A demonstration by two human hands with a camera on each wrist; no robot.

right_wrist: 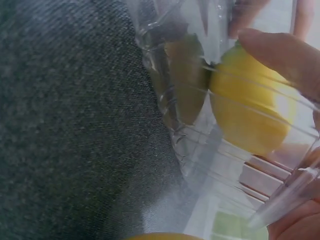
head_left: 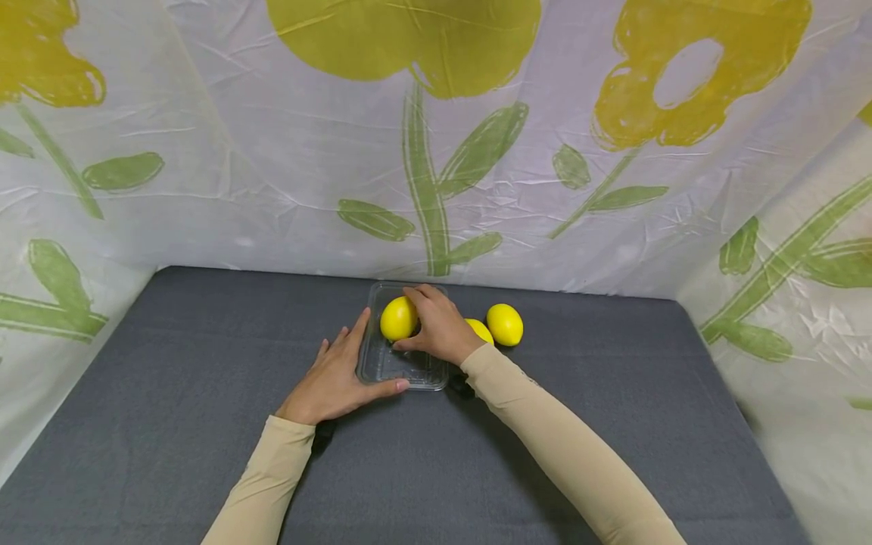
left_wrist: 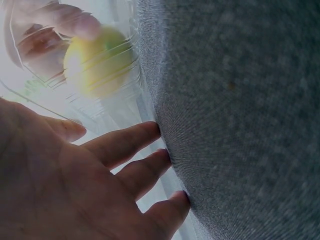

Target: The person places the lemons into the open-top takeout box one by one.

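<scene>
A clear plastic container lies on the dark cloth, with a yellow lemon inside its far left part. My right hand reaches over the container's right side and holds that lemon between thumb and fingers. Through the ribbed clear wall in the right wrist view, the thumb touches the lemon. My left hand rests against the container's left side, fingers extended, its thumb along the near edge. In the left wrist view the fingertips of the left hand reach down to the cloth.
Right of the container sit two more lemons, one whole in view and one partly behind the right wrist. Dark grey cloth covers the table. A white curtain printed with yellow flowers hangs behind it and at both sides.
</scene>
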